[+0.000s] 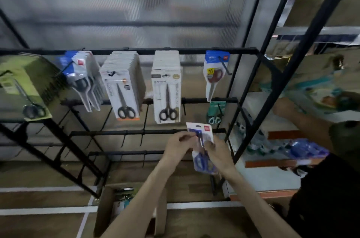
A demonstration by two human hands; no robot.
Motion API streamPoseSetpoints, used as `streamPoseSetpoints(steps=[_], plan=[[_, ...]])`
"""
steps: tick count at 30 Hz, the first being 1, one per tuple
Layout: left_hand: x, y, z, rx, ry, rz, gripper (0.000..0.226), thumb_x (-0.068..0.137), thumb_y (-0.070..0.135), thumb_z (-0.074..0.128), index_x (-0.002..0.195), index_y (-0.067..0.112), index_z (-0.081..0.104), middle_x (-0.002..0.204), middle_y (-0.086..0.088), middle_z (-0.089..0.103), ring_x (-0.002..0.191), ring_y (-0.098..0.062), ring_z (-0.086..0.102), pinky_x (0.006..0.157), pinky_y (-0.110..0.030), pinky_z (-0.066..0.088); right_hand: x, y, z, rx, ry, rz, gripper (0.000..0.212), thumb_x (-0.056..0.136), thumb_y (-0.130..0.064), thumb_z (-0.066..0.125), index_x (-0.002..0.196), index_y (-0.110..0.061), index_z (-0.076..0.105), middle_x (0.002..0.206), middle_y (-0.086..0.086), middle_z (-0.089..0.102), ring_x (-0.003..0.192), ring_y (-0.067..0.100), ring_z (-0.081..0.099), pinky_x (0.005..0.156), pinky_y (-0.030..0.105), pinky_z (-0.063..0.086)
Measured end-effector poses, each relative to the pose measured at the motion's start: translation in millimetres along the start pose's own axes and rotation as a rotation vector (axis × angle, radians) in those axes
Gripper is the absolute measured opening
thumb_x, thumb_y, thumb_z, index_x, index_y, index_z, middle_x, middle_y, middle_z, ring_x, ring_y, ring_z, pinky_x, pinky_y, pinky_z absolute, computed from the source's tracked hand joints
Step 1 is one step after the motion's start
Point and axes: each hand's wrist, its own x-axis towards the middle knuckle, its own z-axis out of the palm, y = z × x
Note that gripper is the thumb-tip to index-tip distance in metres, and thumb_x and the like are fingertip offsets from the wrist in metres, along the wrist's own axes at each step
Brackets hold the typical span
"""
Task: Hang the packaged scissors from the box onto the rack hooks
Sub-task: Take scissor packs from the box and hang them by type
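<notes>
Two bare forearms rise from 6 o'clock and meet just right of centre. Below the left forearm, at 7 o'clock, an open cardboard box [105,208] stands on the wooden floor with a few packs [124,194] showing inside.

The left hand [178,147] pinches the left edge of a blue-and-white packaged scissors [197,128] near its top, with its fingers curled onto the card. The right hand [218,153] grips the pack's right side lower down, fingers wrapped round it. The pack is upright, slightly tilted, right in front of the third rail [126,132] of the black rack [136,51]. Blur hides whether its hang-hole is on a hook.

Bare hooks [144,119] stick out from the lower rails at 8 o'clock of the hands. On the top rail, running from 10 to 1 o'clock, hang:
- a stack of green-carded packs [21,86]
- a row of blue-topped packs [81,74]
- two thick stacks of white-carded black-handled scissors [126,90] [167,90]
- a single red-handled pack [214,76]

A small green pack [215,113] hangs on the second rail, just above the held one.

At 3 o'clock another person's arm [298,119] reaches toward shelves [272,175] that hold blurred goods.
</notes>
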Motion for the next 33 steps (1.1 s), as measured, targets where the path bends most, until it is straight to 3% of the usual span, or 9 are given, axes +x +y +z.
streamPoseSetpoints(steps=[4, 5, 8, 15, 20, 24, 28, 31, 33], plan=[[-23.7, -3.7, -57.6, 0.073, 0.093, 0.003, 0.018, 0.098, 0.006, 0.06, 0.101, 0.016, 0.075, 0.101, 0.0, 0.074, 0.098, -0.02, 0.07, 0.084, -0.032, 0.061, -20.4, -6.0, 7.2, 0.199, 0.032, 0.148, 0.015, 0.099, -0.01, 0.055, 0.109, -0.007, 0.067, 0.098, 0.011, 0.074, 0.086, 0.03, 0.072, 0.077, 0.046, 0.059], [-26.8, -3.7, -71.1, 0.095, 0.123, 0.008, 0.019, 0.098, 0.007, 0.06, 0.099, 0.018, 0.075, 0.099, 0.0, 0.074, 0.094, -0.018, 0.069, 0.084, -0.036, 0.062, -24.5, -10.0, 10.9, 0.219, 0.042, 0.166, 0.015, 0.099, -0.01, 0.057, 0.109, -0.007, 0.068, 0.098, 0.013, 0.074, 0.086, 0.031, 0.072, 0.077, 0.048, 0.059], [-33.6, 3.9, -100.7, 0.225, 0.139, 0.056, 0.015, 0.096, 0.013, 0.064, 0.106, 0.02, 0.072, 0.099, 0.002, 0.071, 0.091, -0.02, 0.069, 0.088, -0.045, 0.061, -32.5, -25.8, 20.9, 0.227, 0.048, 0.178, 0.012, 0.099, -0.012, 0.058, 0.102, -0.012, 0.069, 0.091, 0.004, 0.074, 0.076, 0.021, 0.072, 0.065, 0.033, 0.058], [-40.9, -2.2, -122.2, 0.471, 0.074, 0.144, 0.02, 0.096, 0.017, 0.065, 0.115, 0.017, 0.07, 0.109, 0.004, 0.07, 0.096, -0.009, 0.064, 0.083, -0.025, 0.051, -28.3, -47.2, 35.6, 0.276, 0.048, 0.22, 0.011, 0.098, -0.014, 0.06, 0.102, -0.01, 0.069, 0.091, 0.007, 0.075, 0.074, 0.023, 0.071, 0.06, 0.027, 0.052], [-38.1, -20.4, -134.1, 0.548, 0.101, 0.097, 0.022, 0.097, 0.012, 0.062, 0.118, 0.013, 0.069, 0.112, 0.002, 0.068, 0.106, -0.014, 0.062, 0.093, -0.026, 0.049, -35.6, -40.2, 37.2, 0.264, 0.064, 0.24, 0.016, 0.102, -0.014, 0.053, 0.093, -0.019, 0.065, 0.084, -0.004, 0.069, 0.071, 0.011, 0.064, 0.051, 0.012, 0.046], [-35.8, -36.3, -136.6, 0.51, 0.144, 0.009, 0.02, 0.1, 0.017, 0.061, 0.117, 0.017, 0.07, 0.113, 0.002, 0.068, 0.107, -0.017, 0.063, 0.094, -0.033, 0.054, -25.2, -21.7, 37.7, 0.231, 0.086, 0.297, 0.02, 0.101, -0.025, 0.054, 0.089, -0.014, 0.065, 0.089, 0.006, 0.071, 0.076, 0.022, 0.068, 0.064, 0.031, 0.053], [-23.3, -52.8, -126.1, 0.553, 0.158, 0.043, 0.02, 0.099, 0.011, 0.061, 0.116, 0.013, 0.071, 0.114, -0.001, 0.069, 0.11, -0.019, 0.064, 0.094, -0.027, 0.049, 19.5, 4.1, 45.5, 0.174, 0.081, 0.333, 0.027, 0.097, -0.041, 0.056, 0.084, -0.018, 0.061, 0.093, 0.012, 0.071, 0.088, 0.036, 0.07, 0.084, 0.053, 0.057], [-2.7, -67.6, -114.4, 0.62, 0.136, 0.001, 0.019, 0.098, 0.014, 0.064, 0.116, 0.012, 0.069, 0.105, 0.002, 0.064, 0.102, -0.016, 0.063, 0.086, -0.027, 0.047, 62.8, 12.7, 60.3, 0.159, 0.082, 0.327, 0.028, 0.098, -0.04, 0.058, 0.076, -0.023, 0.058, 0.084, 0.007, 0.068, 0.08, 0.029, 0.068, 0.076, 0.043, 0.056], [19.7, -81.6, -107.0, 0.592, 0.151, -0.039, 0.014, 0.091, 0.018, 0.068, 0.105, 0.015, 0.07, 0.1, -0.001, 0.065, 0.1, -0.021, 0.066, 0.084, -0.03, 0.05, 92.8, 21.3, 73.1, 0.185, 0.07, 0.315, 0.025, 0.099, -0.04, 0.058, 0.082, -0.022, 0.062, 0.084, 0.002, 0.068, 0.07, 0.018, 0.064, 0.06, 0.025, 0.051]])
